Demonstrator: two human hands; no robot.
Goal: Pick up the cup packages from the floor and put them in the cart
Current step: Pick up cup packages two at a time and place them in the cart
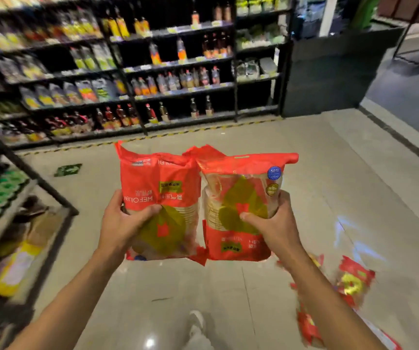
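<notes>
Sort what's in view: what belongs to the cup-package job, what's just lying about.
Job: left cup package in left hand; right cup package in right hand; red packages on floor.
Lying about: bottle shelves; green floor sticker.

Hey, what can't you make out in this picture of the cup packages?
Head view:
Floor packages, lower right: motion-blurred, partly behind the right forearm; count unclear.
Fingers of the left hand and right hand: hidden behind the held packages.
Bottle labels on shelves: blurred, too small.
Rack at left: blurred, cut by the edge.
</notes>
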